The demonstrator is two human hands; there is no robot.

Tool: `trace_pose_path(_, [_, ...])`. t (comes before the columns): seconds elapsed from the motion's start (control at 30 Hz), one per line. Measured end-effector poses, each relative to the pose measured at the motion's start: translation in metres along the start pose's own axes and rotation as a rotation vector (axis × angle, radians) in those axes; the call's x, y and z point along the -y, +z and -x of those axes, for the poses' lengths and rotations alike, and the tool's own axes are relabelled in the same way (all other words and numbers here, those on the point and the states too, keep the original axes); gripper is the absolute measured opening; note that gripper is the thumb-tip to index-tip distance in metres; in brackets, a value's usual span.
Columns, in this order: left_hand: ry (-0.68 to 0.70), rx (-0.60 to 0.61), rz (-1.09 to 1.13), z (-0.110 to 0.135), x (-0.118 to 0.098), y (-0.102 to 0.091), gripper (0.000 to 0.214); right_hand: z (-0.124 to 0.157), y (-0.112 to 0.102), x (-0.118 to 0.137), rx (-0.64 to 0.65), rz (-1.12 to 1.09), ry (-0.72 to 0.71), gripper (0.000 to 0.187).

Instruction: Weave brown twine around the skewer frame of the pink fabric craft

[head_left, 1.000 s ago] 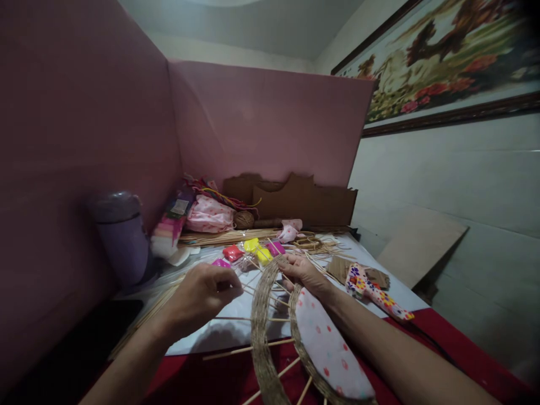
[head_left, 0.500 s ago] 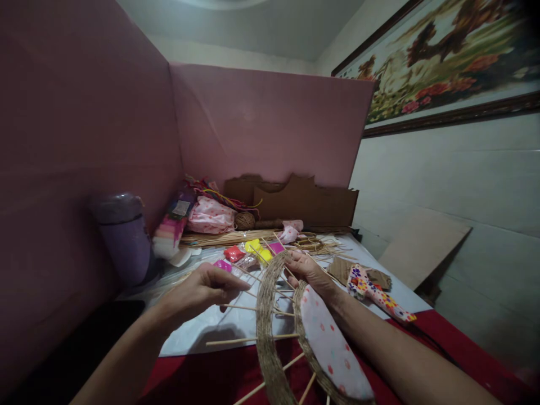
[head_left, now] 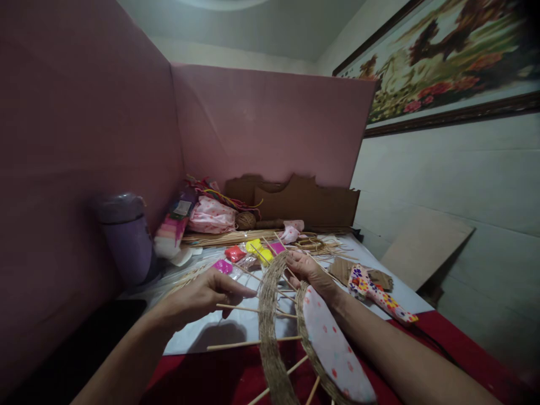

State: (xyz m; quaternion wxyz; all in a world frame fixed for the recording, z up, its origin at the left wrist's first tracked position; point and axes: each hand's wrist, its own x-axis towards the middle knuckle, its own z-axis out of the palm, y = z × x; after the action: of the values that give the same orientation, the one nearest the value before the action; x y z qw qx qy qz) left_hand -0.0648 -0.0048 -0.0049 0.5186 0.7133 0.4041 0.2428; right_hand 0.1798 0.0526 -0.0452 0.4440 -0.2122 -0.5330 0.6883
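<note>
In the head view, a round woven frame (head_left: 268, 315) of brown twine bands on thin wooden sticks tilts in front of me. Its centre is a disc of white fabric with red dots (head_left: 327, 337). Several stick ends poke out past the outer band. My right hand (head_left: 307, 273) grips the outer band near its top, thumb on the upper face. Close by on the left, my left hand (head_left: 213, 289) is closed at the outer band's edge, index finger and thumb together over a stick. That stick is mostly hidden by the fingers.
Red (head_left: 234, 253), yellow (head_left: 259, 251) and magenta packets (head_left: 222, 266) lie behind the frame. Further back are a twine ball (head_left: 245, 220), a bundle of sticks (head_left: 219, 238) and cardboard (head_left: 307, 201). A purple container (head_left: 129, 242) stands left; a flowered fabric-covered piece (head_left: 382, 295) lies right.
My left hand has shifted slightly right, closer to the outer twine band. The frame has moved a little to the right, with my right hand still gripping it.
</note>
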Motion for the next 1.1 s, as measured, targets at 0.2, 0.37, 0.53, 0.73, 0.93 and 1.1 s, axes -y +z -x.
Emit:
trace_pose_path(0.2, [0.022, 0.025, -0.055, -0.001, -0.003, 0.003, 0.03, -0.001, -0.002, -0.002, -0.009, -0.01, 0.001, 0.03])
trace_pose_path(0.37, [0.027, 0.056, -0.092, 0.001, -0.004, 0.005, 0.026, -0.001, -0.003, -0.003, -0.05, -0.046, -0.051, 0.029])
trace_pose_path(0.53, [0.067, 0.041, -0.21, 0.006, -0.008, 0.006, 0.025, -0.004, -0.01, -0.003, -0.076, -0.039, -0.043, 0.029])
trace_pose_path(0.73, [0.065, -0.09, -0.415, 0.007, -0.014, 0.011, 0.025, -0.006, -0.016, -0.003, -0.089, -0.057, -0.054, 0.026])
trace_pose_path(0.93, [0.12, -0.25, -0.525, 0.011, -0.017, 0.01, 0.017, -0.005, -0.015, 0.003, -0.144, -0.067, -0.068, 0.025])
trace_pose_path(1.1, [0.098, -0.224, -0.483, 0.018, -0.02, 0.008, 0.019, -0.002, -0.012, 0.006, -0.141, -0.06, -0.057, 0.022])
